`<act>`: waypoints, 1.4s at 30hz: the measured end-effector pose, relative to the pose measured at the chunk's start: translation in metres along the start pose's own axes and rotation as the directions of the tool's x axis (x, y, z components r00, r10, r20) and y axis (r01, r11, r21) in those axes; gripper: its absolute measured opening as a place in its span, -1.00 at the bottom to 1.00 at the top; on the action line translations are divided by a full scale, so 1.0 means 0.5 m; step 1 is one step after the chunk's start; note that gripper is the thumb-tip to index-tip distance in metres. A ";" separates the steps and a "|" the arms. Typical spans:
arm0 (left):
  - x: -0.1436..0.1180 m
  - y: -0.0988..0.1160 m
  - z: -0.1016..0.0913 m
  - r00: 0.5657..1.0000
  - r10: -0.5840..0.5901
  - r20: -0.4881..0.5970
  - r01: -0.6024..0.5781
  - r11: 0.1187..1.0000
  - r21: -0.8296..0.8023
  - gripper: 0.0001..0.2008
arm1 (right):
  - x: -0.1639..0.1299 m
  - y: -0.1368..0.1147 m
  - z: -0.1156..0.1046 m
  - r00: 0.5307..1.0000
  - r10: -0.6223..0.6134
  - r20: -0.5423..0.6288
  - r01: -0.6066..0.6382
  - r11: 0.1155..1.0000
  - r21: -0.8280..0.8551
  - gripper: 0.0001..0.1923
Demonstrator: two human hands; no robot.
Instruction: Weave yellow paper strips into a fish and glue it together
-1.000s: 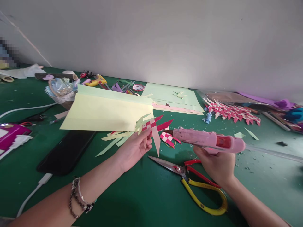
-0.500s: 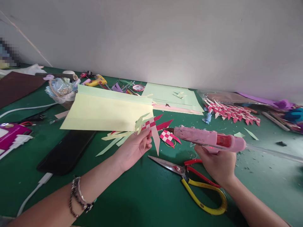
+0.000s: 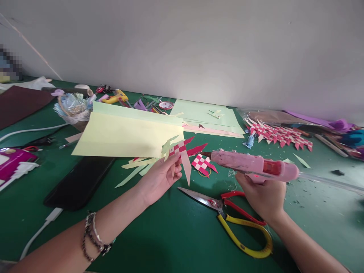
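Observation:
Pinched in my left hand [image 3: 160,178] is a small woven paper fish [image 3: 182,147] in red and pale pink, with pointed strip ends sticking out. My right hand [image 3: 263,195] grips a pink glue gun [image 3: 250,163], its dark nozzle pointing left close to a red strip of the fish. A clear glue stick trails from the gun's back. Just below the nozzle lies another woven paper fish [image 3: 201,163] on the green table. Scissors [image 3: 218,206] with red and yellow handles lie partly spread below both hands.
Yellow-green paper sheets [image 3: 127,131] and cut strips [image 3: 139,168] lie behind my left hand. A black phone [image 3: 79,185] with a cable is at left. Several joined woven fish [image 3: 278,134] lie at right. A yellow glue gun [image 3: 116,97] sits at the back near the wall.
My right hand has drawn the glue gun slightly to the right, widening the gap between its nozzle and the paper fish. My left hand stays almost where it was.

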State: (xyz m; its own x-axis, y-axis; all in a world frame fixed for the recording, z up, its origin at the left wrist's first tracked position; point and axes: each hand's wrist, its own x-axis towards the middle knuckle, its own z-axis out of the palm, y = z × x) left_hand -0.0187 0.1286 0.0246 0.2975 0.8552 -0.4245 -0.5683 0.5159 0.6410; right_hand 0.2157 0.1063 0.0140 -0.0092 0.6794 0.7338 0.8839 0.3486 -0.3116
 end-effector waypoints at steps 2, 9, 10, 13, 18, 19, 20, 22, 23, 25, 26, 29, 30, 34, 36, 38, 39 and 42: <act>0.000 0.001 0.000 1.000 -0.002 0.006 0.001 1.000 0.006 -0.82 | 0.001 -0.001 0.000 1.000 0.008 -0.002 -0.008 1.000 0.007 -0.79; 0.002 0.001 -0.003 1.000 0.002 -0.013 -0.002 1.000 0.009 -0.81 | 0.009 -0.006 -0.003 1.000 0.013 -0.003 -0.012 1.000 0.026 -0.78; 0.002 0.001 -0.003 1.000 0.001 -0.013 -0.001 1.000 0.010 -0.81 | 0.009 -0.005 -0.004 1.000 0.016 -0.006 -0.016 1.000 0.019 -0.78; 0.002 0.002 -0.004 1.000 0.007 -0.004 -0.007 1.000 0.013 -0.82 | 0.006 0.002 -0.006 0.999 0.036 -0.016 -0.036 0.999 -0.026 -0.76; -0.001 0.005 -0.002 1.000 0.007 0.023 -0.007 1.000 0.002 -0.87 | 0.007 0.005 -0.009 0.999 0.027 -0.035 -0.028 0.999 -0.026 -0.68; -0.002 0.005 -0.001 1.000 0.007 0.021 -0.007 1.000 -0.002 -0.87 | 0.009 0.004 -0.010 0.999 0.014 -0.037 -0.014 1.000 -0.008 -0.67; -0.002 0.006 0.000 1.000 0.006 0.016 -0.006 1.000 -0.003 -0.87 | 0.011 0.001 -0.011 0.999 -0.001 -0.033 0.001 1.000 0.009 -0.66; -0.003 0.007 0.002 1.000 0.004 0.006 -0.004 1.000 -0.004 -0.87 | 0.013 -0.003 -0.013 0.999 -0.026 -0.025 0.027 0.999 0.031 -0.62; -0.003 0.007 0.002 1.000 0.001 0.000 -0.001 1.000 -0.003 -0.86 | 0.014 -0.005 -0.013 0.999 -0.032 -0.023 0.033 0.999 0.035 -0.59; -0.003 0.007 0.003 1.000 -0.002 -0.009 0.001 1.000 -0.003 -0.84 | 0.014 -0.006 -0.014 0.999 -0.029 -0.019 0.029 0.999 0.031 -0.57; -0.003 0.007 0.003 1.000 -0.001 -0.010 0.001 1.000 -0.004 -0.83 | 0.013 -0.007 -0.014 0.999 -0.026 -0.020 0.027 0.999 0.026 -0.55; -0.004 0.007 0.003 1.000 0.002 -0.021 -0.002 1.000 -0.002 -0.80 | 0.011 -0.007 -0.014 0.999 -0.022 -0.023 0.022 1.000 0.015 -0.54; -0.004 0.007 0.003 1.000 0.002 -0.023 -0.002 1.000 0.001 -0.80 | 0.011 -0.007 -0.014 1.000 -0.017 -0.025 0.018 1.000 0.017 -0.54; -0.004 0.005 0.002 1.000 0.002 -0.014 -0.002 1.000 0.015 -0.78 | 0.009 -0.008 -0.015 1.000 0.006 -0.009 -0.006 0.999 0.034 -0.59; -0.003 0.004 0.002 1.000 0.003 -0.014 -0.003 1.000 0.023 -0.77 | 0.006 -0.009 -0.014 1.000 0.020 0.011 -0.021 0.999 0.048 -0.60; -0.002 0.004 0.001 1.000 0.010 -0.010 -0.010 0.999 0.038 -0.77 | 0.004 -0.009 -0.013 0.999 0.030 0.033 -0.032 0.997 0.063 -0.58; -0.002 0.003 0.001 1.000 0.014 -0.008 -0.014 0.999 0.047 -0.77 | 0.004 -0.010 -0.012 0.999 0.029 0.041 -0.032 0.997 0.070 -0.57; -0.003 0.004 0.000 0.999 0.040 -0.010 -0.039 0.995 0.089 -0.75 | 0.005 -0.013 -0.011 0.998 0.008 0.067 -0.014 0.995 0.095 -0.55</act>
State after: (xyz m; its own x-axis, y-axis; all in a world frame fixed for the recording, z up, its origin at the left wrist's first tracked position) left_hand -0.0202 0.1285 0.0265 0.2669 0.8745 -0.4050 -0.5091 0.4848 0.7112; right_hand 0.2125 0.1021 0.0211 -0.0335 0.7234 0.6896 0.8354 0.3990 -0.3780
